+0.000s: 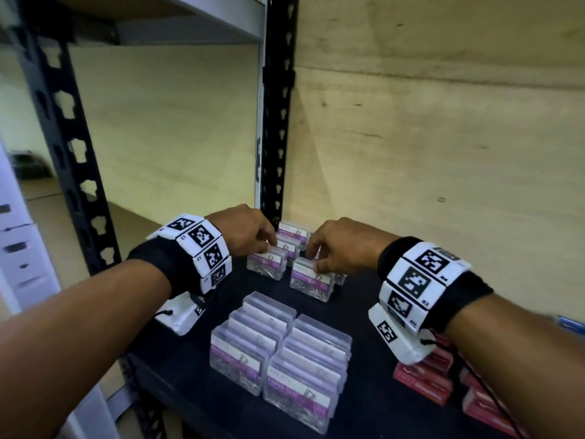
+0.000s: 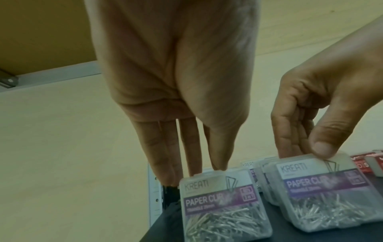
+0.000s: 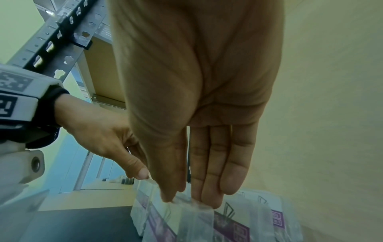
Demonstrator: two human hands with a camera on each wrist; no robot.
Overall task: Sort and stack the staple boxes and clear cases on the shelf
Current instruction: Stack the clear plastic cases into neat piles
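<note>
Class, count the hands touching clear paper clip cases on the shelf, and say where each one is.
2. The left hand pinches the left paper clip case; the right hand pinches the right paper clip case. No other hands are in view.

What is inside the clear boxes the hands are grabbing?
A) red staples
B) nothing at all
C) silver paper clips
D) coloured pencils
C: the clear box under the left hand and the one under the right hand both read "PAPER CLIP" on a purple label, with a pile of silver clips showing through the plastic.
</note>
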